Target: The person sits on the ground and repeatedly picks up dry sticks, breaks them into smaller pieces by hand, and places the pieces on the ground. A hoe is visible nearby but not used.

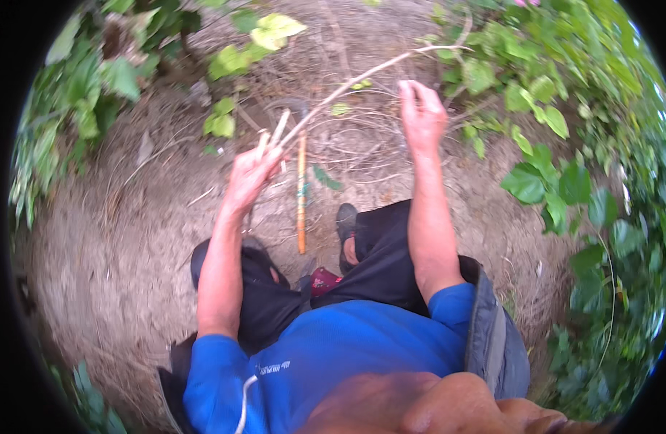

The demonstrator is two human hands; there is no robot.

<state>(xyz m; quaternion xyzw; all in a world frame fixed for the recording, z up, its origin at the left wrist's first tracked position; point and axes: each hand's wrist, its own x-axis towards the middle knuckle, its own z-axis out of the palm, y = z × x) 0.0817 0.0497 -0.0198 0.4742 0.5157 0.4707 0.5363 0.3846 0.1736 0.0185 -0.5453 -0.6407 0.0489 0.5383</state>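
Note:
My left hand (254,171) is closed around several pale cut stems and one long, curved stem (360,80). That stem reaches up and right to the leaves. My right hand (424,111) is raised below the stem's far part, its fingertips close together; blur hides whether anything thin is between them. On the soil between the hands lies a tool with a yellow-brown wooden handle (302,206), wrapped partway with green cord. Its curved dark head (289,106) is partly hidden behind the stems.
Leafy vines (550,184) hang along the right, and more foliage (86,87) grows at the upper left. Thin dry stems (365,127) lie tangled on the soil ahead. My shoe (346,219) is near the tool handle.

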